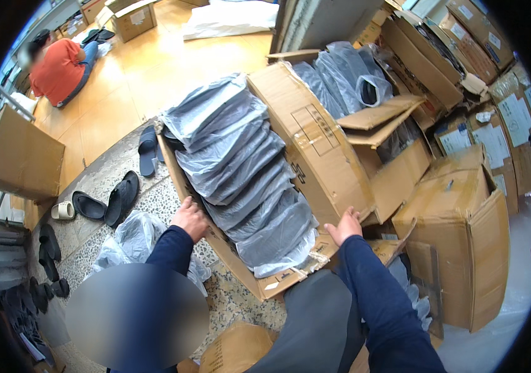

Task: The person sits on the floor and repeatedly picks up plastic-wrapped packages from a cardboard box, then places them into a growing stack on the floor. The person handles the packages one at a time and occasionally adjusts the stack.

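An open cardboard box (306, 133) sits tilted in front of me, its large right flap raised. Inside, a row of dark, flat items in clear plastic bags (234, 168) fills it from end to end; the plastic hides their exact kind. My left hand (190, 219) is closed over the rim of the box's left wall. At the near right corner, my right hand (344, 227) grips the lower edge of the raised flap, thumb toward the box. My leg (315, 317) is against the box's near end.
Stacked cartons (452, 230) crowd the right, with another open box of bagged items (340, 81) behind. Black slippers (107, 202) and a crumpled plastic bag (135, 236) lie on the left. A person in a red shirt (60, 71) sits on the tiled floor beyond.
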Demonstrator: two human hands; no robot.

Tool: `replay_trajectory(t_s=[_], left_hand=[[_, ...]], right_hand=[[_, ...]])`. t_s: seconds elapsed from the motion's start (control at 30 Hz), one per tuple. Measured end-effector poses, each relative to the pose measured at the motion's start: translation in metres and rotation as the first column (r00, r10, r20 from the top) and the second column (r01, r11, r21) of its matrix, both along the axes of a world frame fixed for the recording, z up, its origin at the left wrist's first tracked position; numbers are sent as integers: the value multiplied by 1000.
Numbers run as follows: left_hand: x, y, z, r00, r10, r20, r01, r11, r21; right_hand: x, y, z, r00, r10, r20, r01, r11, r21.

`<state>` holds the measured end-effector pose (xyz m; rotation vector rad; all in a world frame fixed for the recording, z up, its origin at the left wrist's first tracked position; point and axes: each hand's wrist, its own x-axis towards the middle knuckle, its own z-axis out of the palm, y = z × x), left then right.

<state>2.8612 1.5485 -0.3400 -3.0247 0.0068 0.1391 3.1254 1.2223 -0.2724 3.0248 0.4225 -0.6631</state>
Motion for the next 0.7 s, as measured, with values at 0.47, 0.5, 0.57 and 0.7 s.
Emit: replay_trajectory(t_s=[0.47, 0.5, 0.57, 0.7], left_hand=[[-18, -23, -13, 973, 163, 165, -161, 987, -26], [-10, -36, -14, 965, 196, 173, -193, 981, -37], [-10, -57, -22, 937, 315, 153, -313, 949, -41], [19, -82, 15, 889, 373, -266, -395, 918, -32]], right_hand=[[72, 39, -7, 937, 247, 248, -260, 965, 21], [92, 45, -8, 910, 286, 301, -310, 950, 34], [102, 88, 8, 896, 291, 335, -310, 951, 5], [127, 88, -6, 904, 285, 319, -289, 957, -37]])
